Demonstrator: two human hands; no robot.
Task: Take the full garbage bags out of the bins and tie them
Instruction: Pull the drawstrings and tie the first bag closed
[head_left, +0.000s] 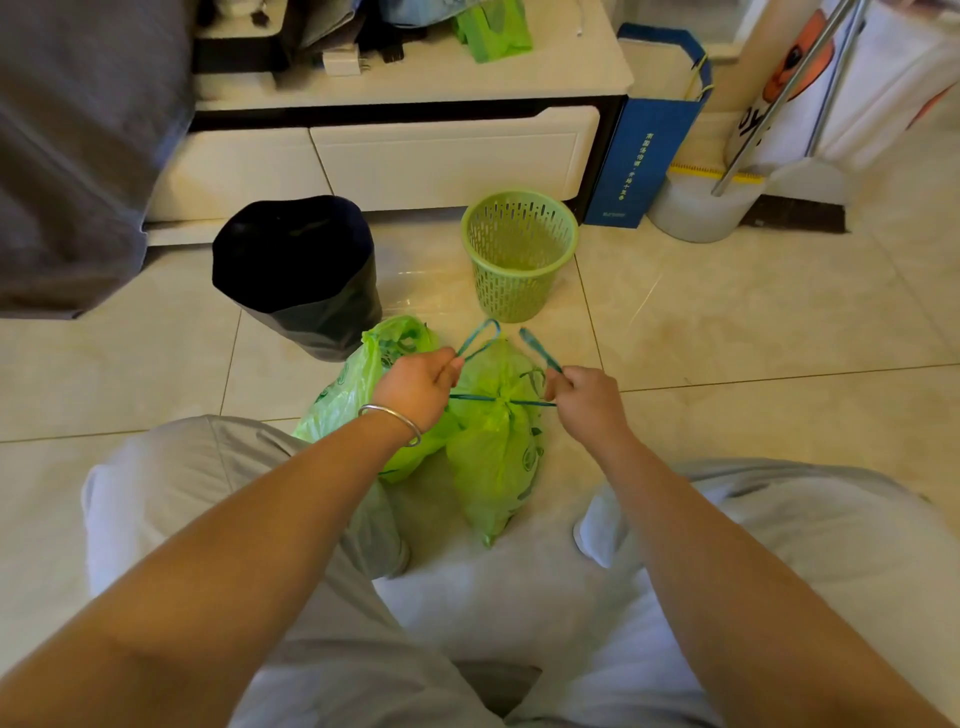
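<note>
Two green garbage bags lie on the tiled floor between my knees. The nearer bag (496, 457) has its neck cinched by a blue drawstring (501, 400) stretched taut between my hands. My left hand (418, 387) grips the left drawstring loop, and my right hand (589, 397) grips the right loop. The second green bag (358, 384) sits to the left, behind my left wrist, with its mouth still loose. Beyond them stand a green mesh bin (519, 254) with no bag in it and a bin lined with a black bag (296, 270).
A white low cabinet (441, 156) runs along the back. A blue paper bag (644, 156), a white bucket (696, 208) and a broom (795, 208) stand at the right. Grey fabric (67, 156) hangs at the left.
</note>
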